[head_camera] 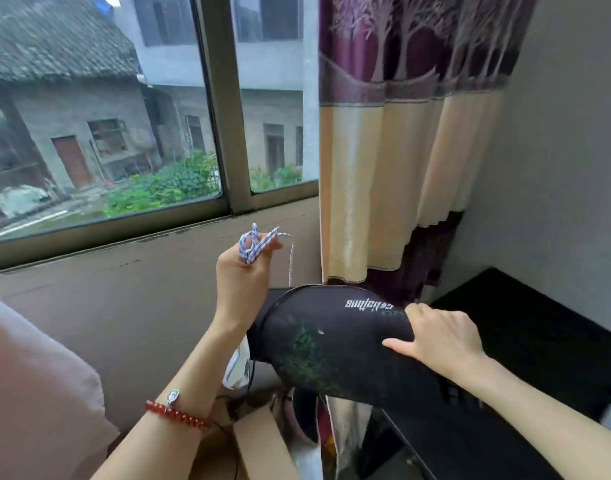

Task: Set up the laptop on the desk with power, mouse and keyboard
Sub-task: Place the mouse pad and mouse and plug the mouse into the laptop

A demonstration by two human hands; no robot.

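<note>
My left hand (241, 271) is raised below the window sill, closed around a bundled white and blue braided cable (257, 244) with a thin white strand hanging from it. My right hand (439, 336) presses on a large black mouse pad (331, 341) with white lettering and a green print. The pad curls over and hangs off the left edge of the black desk (539, 327). No laptop, mouse or keyboard shows. A white object (236, 370) peeks out under the pad's left end; I cannot tell what it is.
A window (124, 116) fills the upper left, and a purple and cream curtain (401, 150) hangs beside the desk. A cardboard box (262, 445) and thin black wires lie low between my arms. A pink cushion (30, 393) is at lower left.
</note>
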